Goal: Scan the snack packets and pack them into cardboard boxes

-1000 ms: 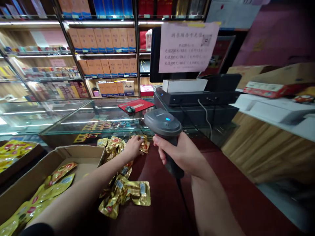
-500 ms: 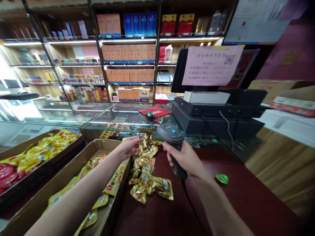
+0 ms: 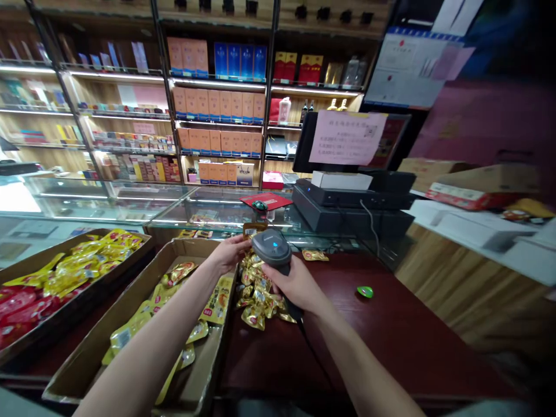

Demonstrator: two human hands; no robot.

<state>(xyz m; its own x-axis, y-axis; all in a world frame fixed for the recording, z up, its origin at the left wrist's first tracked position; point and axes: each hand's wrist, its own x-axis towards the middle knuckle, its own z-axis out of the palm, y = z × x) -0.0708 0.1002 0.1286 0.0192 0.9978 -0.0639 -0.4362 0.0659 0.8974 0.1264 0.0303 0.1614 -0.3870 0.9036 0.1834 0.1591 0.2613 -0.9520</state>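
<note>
dark-red counter (image 3: 369, 341), lit shelves (image 3: 217, 83) beyond

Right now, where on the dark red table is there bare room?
Widest: the table between the right forearm, the small green item and the wooden cabinet. Another patch lies in front of the gold packets, between the cardboard box and the cord. It's crowded around the scanner.

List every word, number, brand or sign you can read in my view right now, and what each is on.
"200", "300", "500": apparently on the pale pink paper on the monitor; its other characters are too blurred.
Scanner: marking too small to read.
Gold packets: print too blurred.
Orange shelf boxes: lettering too small.
Wall sheets: too small to read.
</note>
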